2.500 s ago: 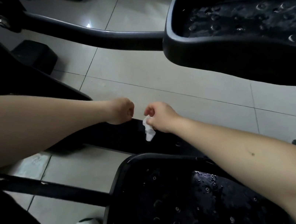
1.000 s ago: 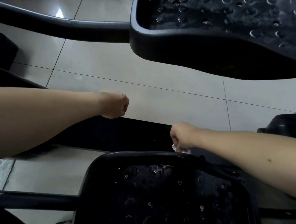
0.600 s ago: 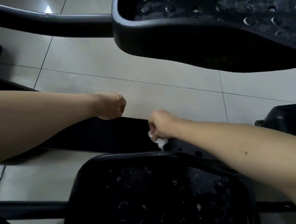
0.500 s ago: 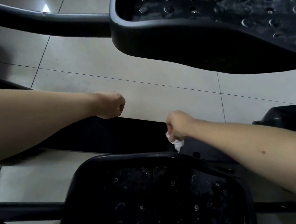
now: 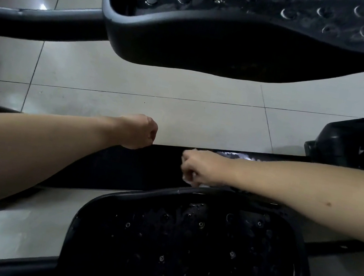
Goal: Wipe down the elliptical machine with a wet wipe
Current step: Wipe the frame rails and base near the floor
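Observation:
The elliptical's flat black base beam (image 5: 124, 167) runs across the middle of the view. My right hand (image 5: 200, 168) grips a crumpled white wet wipe (image 5: 202, 185) and presses it on the beam, just beyond the near pedal (image 5: 183, 245). Only a sliver of the wipe shows under my fingers. A wet sheen (image 5: 235, 155) marks the beam to the right of that hand. My left hand (image 5: 140, 131) is curled into a fist at the beam's far edge and holds nothing that I can see.
The far studded pedal (image 5: 241, 28) and its grey arm (image 5: 40, 20) hang across the top. A black housing (image 5: 361, 142) stands at the right. Pale floor tiles (image 5: 158, 100) lie between the two pedals, and a thin black bar (image 5: 8, 263) runs at the lower left.
My right hand has been sliding the wipe back and forth along the beam, and it now sits lower, against the near pedal's rim. A wet streak has appeared. My left fist has stayed put.

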### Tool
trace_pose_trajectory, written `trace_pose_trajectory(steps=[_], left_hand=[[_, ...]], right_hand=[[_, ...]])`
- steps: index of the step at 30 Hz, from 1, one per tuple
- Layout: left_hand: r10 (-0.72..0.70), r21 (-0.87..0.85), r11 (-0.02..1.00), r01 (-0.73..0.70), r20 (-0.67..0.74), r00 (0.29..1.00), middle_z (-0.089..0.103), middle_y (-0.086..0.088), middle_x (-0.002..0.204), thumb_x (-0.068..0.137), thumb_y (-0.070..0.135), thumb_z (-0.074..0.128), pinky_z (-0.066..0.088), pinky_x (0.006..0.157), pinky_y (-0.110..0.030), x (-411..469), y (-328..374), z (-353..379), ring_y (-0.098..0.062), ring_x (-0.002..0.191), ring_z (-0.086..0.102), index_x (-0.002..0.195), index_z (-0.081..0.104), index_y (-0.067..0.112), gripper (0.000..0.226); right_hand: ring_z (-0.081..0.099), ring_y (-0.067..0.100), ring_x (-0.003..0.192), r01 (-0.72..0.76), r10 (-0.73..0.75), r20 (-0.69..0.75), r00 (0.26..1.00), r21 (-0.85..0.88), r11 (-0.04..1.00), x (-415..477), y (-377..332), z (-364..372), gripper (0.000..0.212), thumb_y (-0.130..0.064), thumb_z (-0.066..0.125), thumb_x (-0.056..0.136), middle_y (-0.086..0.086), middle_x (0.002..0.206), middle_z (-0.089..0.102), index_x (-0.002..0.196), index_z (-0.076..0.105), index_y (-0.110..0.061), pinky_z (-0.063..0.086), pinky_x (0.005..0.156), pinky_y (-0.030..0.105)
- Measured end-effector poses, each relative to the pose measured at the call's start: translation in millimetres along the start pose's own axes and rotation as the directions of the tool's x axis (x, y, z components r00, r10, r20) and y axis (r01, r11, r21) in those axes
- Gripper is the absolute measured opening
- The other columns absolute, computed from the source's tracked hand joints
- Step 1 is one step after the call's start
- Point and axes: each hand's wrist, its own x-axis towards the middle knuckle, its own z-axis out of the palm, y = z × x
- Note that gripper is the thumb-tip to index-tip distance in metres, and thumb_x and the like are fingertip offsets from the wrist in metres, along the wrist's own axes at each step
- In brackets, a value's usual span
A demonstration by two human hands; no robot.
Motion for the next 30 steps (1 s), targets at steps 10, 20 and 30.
trace_pose_trajectory(steps=[10, 20, 30], left_hand=[[0.109, -0.001, 0.994, -0.109, -0.031, 0.994, 0.069, -0.002, 0.104, 0.093, 0.02, 0.057, 0.049, 0.076, -0.028, 18, 38, -2, -0.024, 0.092, 0.062, 0.105, 0.07, 0.018, 0.018], [0.255, -0.023, 0.966, -0.257, -0.066, 0.965, 0.055, 0.002, 0.122, 0.092, 0.022, 0.065, 0.044, 0.086, -0.028, 18, 47, 8, -0.021, 0.108, 0.058, 0.116, 0.067, 0.02, 0.024], [0.302, 0.005, 0.953, -0.302, -0.039, 0.953, 0.054, 0.002, 0.127, 0.094, 0.026, 0.064, 0.044, 0.091, -0.029, 16, 55, 1, -0.017, 0.109, 0.055, 0.12, 0.066, 0.022, 0.026]], right_hand=[[0.056, 0.005, 0.05, -0.235, 0.231, 0.059, 0.971, 0.069, 0.97, -30, 50, 7, 0.024, -0.015, 0.079, 0.062, -0.009, 0.057, 0.06, 0.056, 0.056, -0.023, 0.041, 0.048, 0.022], [0.062, 0.013, 0.072, -0.066, 0.1, -0.148, 0.984, 0.221, 0.973, -3, 32, 12, 0.015, -0.006, 0.075, 0.07, 0.0, 0.092, 0.064, 0.076, 0.069, -0.018, 0.045, 0.06, 0.022], [0.063, 0.003, 0.06, -0.408, 0.46, -0.144, 0.876, 0.286, 0.867, -67, 96, 3, 0.007, -0.01, 0.079, 0.075, -0.015, 0.06, 0.066, 0.08, 0.076, -0.013, 0.044, 0.061, 0.019]])
